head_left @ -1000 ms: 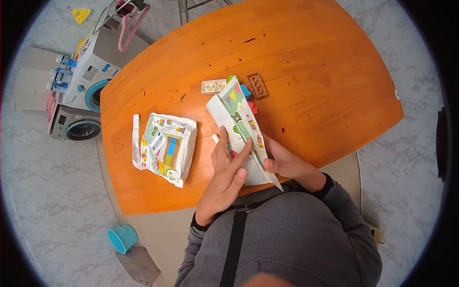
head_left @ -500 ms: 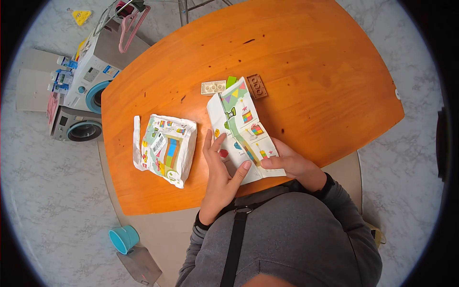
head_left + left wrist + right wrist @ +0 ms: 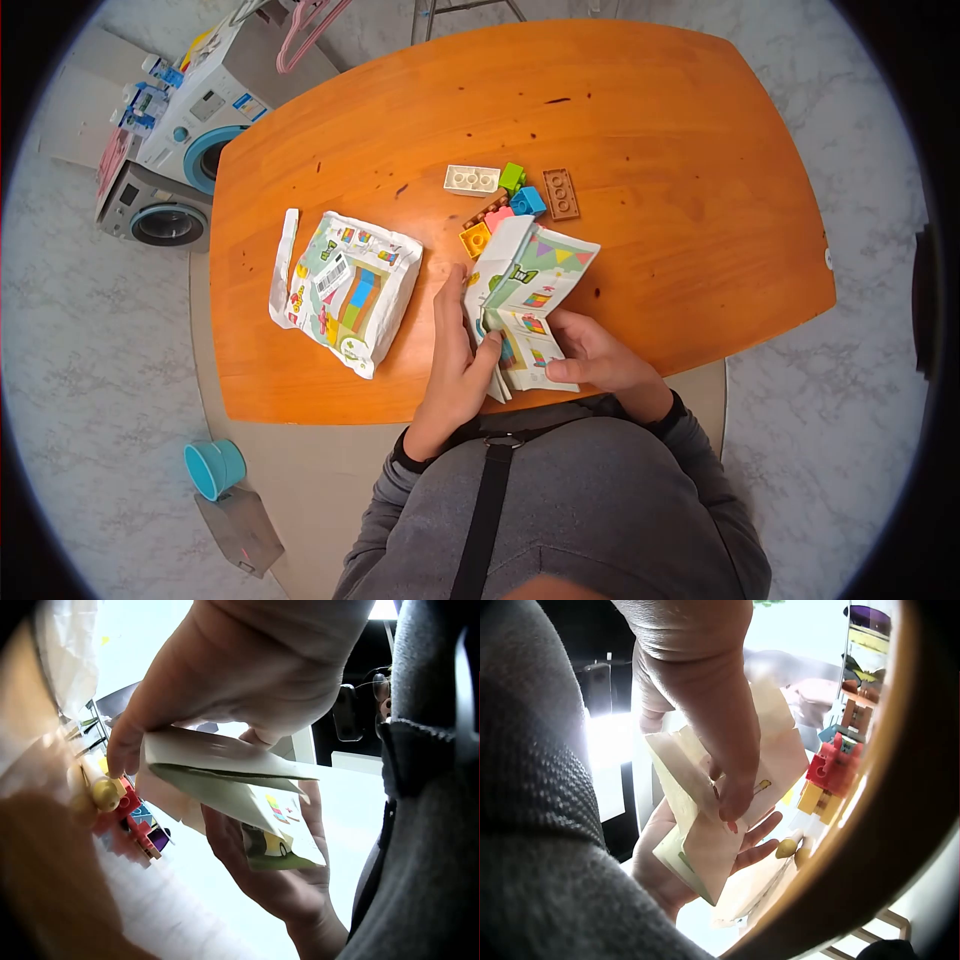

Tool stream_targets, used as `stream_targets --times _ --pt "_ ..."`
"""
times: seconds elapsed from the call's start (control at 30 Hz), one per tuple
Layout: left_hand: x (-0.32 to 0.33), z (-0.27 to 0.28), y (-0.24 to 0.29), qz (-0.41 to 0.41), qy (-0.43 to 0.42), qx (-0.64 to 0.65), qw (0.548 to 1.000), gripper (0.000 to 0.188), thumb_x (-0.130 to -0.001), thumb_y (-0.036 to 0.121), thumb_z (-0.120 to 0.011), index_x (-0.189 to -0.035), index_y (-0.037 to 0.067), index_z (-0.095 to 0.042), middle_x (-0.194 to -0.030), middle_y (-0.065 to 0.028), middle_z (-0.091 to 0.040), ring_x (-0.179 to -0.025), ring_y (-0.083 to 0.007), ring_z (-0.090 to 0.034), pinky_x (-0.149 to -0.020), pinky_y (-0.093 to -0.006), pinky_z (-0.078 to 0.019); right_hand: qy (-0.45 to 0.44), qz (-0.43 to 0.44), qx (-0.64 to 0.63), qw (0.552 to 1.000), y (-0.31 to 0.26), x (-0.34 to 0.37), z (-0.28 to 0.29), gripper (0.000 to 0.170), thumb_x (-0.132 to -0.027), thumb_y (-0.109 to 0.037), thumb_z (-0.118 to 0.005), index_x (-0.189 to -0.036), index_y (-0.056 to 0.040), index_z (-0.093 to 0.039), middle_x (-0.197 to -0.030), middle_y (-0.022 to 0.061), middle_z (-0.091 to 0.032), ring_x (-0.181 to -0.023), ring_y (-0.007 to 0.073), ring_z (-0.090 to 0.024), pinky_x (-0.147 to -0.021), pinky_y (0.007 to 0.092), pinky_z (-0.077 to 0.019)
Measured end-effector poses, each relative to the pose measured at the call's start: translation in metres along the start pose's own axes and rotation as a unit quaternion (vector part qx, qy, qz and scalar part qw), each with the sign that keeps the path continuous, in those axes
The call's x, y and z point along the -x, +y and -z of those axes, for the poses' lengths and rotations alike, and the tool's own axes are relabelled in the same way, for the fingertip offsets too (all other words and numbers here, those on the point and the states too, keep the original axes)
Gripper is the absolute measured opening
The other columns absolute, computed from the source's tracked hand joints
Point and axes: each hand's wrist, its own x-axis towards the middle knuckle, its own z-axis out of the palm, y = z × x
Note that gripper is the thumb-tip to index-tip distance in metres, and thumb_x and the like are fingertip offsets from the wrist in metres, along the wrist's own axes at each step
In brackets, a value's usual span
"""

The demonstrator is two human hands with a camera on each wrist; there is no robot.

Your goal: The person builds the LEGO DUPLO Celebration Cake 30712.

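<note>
Both hands hold a folded paper booklet [image 3: 555, 262] with printed brick pictures, at the near edge of the table. My left hand [image 3: 457, 368] grips its left side, thumb over the inner pages and fingers along the outside. My right hand [image 3: 605, 358] pinches the lower right page, thumb on the printed face. In the left wrist view, folded layers of the booklet [image 3: 214, 754] lie between thumb and fingers. Just beyond the booklet are a yellow brick [image 3: 475, 239], a pink brick [image 3: 497, 216], a blue brick [image 3: 527, 203] and a green brick [image 3: 512, 178].
A white brick [image 3: 471, 180] and a brown brick [image 3: 561, 194] flank the cluster on the wooden table [image 3: 690, 190]. To the left lies a white printed bag [image 3: 345, 290]. A blue bucket [image 3: 215, 468] stands on the floor, and washing machines [image 3: 165, 215] stand beyond the table's left side.
The booklet opened wider, then its pages tilted into a steeper fold. My left fingers moved off the page to its outer edge. More bricks show beyond it, and the head view has shifted.
</note>
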Motion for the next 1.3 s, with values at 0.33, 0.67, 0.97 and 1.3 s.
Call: stream_targets --times 0.33,0.67,0.97,1.3 --pt "0.001 0.006 0.012 0.026 -0.021 0.175 0.984 0.08 -0.079 0.006 -0.035 -0.151 0.0 0.0 -0.153 -0.0198 -0.019 -0.139 -0.0282 -0.027 -0.111 -0.0349 -0.0259 0.151 0.038 -0.108 0.982 0.007 -0.005 0.011 0.054 -0.097 -0.021 -0.054 -0.14 0.002 -0.032 -0.133 0.0111 -0.05 -0.121 0.0181 -0.049 -0.102 0.0333 -0.0397" --pt "0.005 0.012 0.0 0.114 0.011 0.346 0.931 0.068 -0.08 0.013 -0.036 -0.145 -0.003 -0.025 -0.141 -0.017 -0.041 -0.13 -0.0252 -0.04 -0.109 -0.0345 -0.0288 0.152 0.07 -0.082 0.983 -0.005 -0.004 0.01 0.06 -0.098 -0.024 -0.051 -0.142 0.0065 -0.024 -0.135 0.0153 -0.049 -0.123 0.0204 -0.051 -0.103 0.0368 -0.0403" --pt "0.002 0.049 0.002 0.159 0.015 0.332 0.93 0.061 -0.082 0.012 -0.039 -0.141 -0.003 -0.033 -0.132 -0.0136 -0.049 -0.121 -0.0211 -0.048 -0.102 -0.0305 -0.0366 0.186 0.016 -0.026 0.982 -0.03 -0.001 0.007 0.045 -0.099 -0.015 -0.05 -0.139 -0.0005 -0.035 -0.131 0.0092 -0.052 -0.121 0.0156 -0.051 -0.101 0.0321 -0.0416" --pt "-0.035 0.07 0.05 0.161 -0.016 0.297 0.941 0.048 -0.091 0.003 -0.043 -0.139 -0.001 -0.037 -0.129 -0.0114 -0.053 -0.115 -0.0163 -0.053 -0.097 -0.028 -0.0432 0.128 -0.031 0.059 0.99 -0.072 -0.009 0.016 0.053 -0.096 -0.014 -0.055 -0.141 -0.004 -0.028 -0.131 0.0106 -0.053 -0.117 0.0179 -0.055 -0.094 0.0351 -0.0486"
